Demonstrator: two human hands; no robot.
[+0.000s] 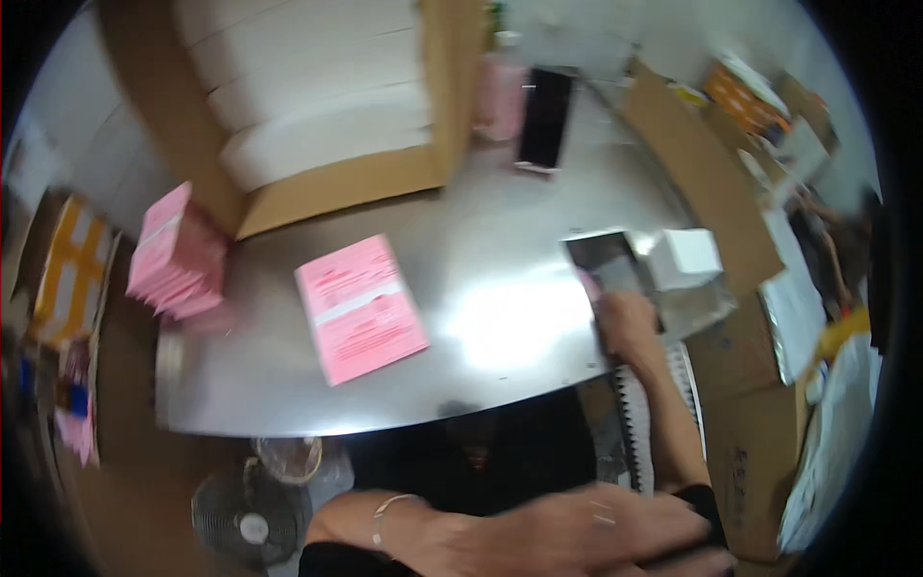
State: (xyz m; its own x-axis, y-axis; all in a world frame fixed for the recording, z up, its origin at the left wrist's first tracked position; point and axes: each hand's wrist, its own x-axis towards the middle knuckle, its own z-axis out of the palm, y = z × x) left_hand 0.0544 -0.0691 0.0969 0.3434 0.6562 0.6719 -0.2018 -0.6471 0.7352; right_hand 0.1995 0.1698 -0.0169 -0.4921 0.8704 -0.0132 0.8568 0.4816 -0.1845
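Observation:
My right hand [627,325] reaches over a dark, shallow rectangular tray or opening [594,252] at the table's right side. Its fingers are blurred and partly hidden, and a bit of pink shows beside them. Across the bottom of the view stretches my left hand [586,524], smeared by motion, with its fingers extended and nothing visible in them. A bracelet circles that wrist. On the metal table lies a flat pink printed packet stack [361,308] with a white band around it, apart from both hands. A white box [685,258] stands just right of my right hand.
More banded pink packets [178,255] are piled at the table's left end. A large open carton [336,188] with white stacks inside stands at the back. Near it are a phone [546,120] and a pink bottle [500,96]. A fan [252,524] sits below the left edge.

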